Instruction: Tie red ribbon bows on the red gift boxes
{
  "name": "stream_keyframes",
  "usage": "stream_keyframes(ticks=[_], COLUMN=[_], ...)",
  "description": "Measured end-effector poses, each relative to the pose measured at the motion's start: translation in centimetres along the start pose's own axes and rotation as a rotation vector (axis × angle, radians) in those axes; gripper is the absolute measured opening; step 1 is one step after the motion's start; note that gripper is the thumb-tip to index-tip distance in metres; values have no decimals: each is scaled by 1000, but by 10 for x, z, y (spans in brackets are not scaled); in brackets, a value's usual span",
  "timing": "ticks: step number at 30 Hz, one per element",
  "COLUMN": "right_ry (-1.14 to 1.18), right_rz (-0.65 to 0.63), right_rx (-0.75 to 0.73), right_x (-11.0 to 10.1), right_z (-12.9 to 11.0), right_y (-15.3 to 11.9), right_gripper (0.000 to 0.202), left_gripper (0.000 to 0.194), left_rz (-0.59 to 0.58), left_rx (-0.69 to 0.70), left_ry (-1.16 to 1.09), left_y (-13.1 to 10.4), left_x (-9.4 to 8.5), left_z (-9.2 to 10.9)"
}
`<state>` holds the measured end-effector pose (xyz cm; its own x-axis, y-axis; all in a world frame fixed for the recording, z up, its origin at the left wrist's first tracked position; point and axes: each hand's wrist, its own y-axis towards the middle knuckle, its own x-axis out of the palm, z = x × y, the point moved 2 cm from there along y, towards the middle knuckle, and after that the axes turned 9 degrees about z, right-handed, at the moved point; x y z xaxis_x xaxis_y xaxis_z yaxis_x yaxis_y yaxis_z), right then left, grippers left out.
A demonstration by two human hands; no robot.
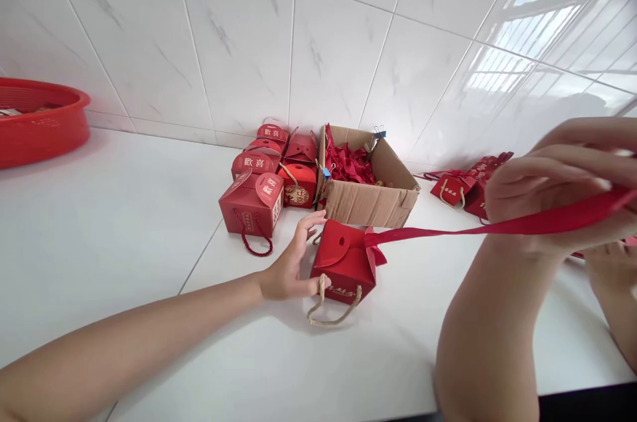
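A small red gift box (346,266) with a rope handle stands on the white counter. My left hand (293,266) grips its left side, thumb on the front by the rope and fingers behind. From the top right of the box a red ribbon (438,232) stretches out to the right, pulled nearly straight. My right hand (562,183), raised and close to the camera, is closed on the ribbon's far end. A bit of ribbon sticks out beside the lid.
Several red gift boxes (253,206) are grouped at the wall. Beside them an open cardboard box (371,203) holds red ribbons. More red boxes (452,190) sit at right, near another person's hand (610,269). A red basin (44,123) stands far left.
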<state>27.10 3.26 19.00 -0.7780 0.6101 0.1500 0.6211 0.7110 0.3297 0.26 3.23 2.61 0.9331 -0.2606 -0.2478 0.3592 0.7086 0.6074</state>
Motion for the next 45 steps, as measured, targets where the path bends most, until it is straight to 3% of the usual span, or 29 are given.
stream_keyframes(ticks=[2, 3, 5, 8, 11, 14, 16, 22, 25, 28, 36, 45], right_ry=[442, 519, 474, 369, 304, 202, 104, -273, -424, -484, -452, -444], right_rz=[-304, -469, -657, -704, -766, -836, -892, -1203, -1218, -1245, -1250, -1243], right_rx=[-147, -158, -148, -152, -90, -50, -65, -71, -173, -234, -231, -250], right_x=[10, 17, 30, 42, 45, 47, 50, 69, 80, 89, 99, 103], right_z=[-8, -11, -13, -14, -11, -8, -5, 13, 22, 29, 37, 41], right_y=[-8, -13, -22, -29, -30, -30, -32, -43, -47, -54, -65, -66], right_gripper=[15, 3, 11, 10, 11, 16, 19, 27, 32, 35, 40, 41], left_gripper=[74, 71, 67, 53, 19, 40, 44, 37, 35, 33, 32, 46], left_rz=[-2, -20, -66, -14, 33, -22, -31, 34, 65, 75, 67, 93], left_rx=[-41, -52, -79, -145, -221, -292, -320, -419, -498, -522, -505, -621], left_ry=[-23, -26, -6, 96, 334, 572, 626, 405, 252, 236, 284, 27], left_y=[3, 5, 10, 19, 28, 33, 34, 34, 33, 33, 33, 39], left_x=[1, 2, 1, -4, -9, -9, -9, -18, -21, -22, -20, -19], left_z=[10, 16, 29, 46, 57, 61, 62, 60, 54, 50, 55, 50])
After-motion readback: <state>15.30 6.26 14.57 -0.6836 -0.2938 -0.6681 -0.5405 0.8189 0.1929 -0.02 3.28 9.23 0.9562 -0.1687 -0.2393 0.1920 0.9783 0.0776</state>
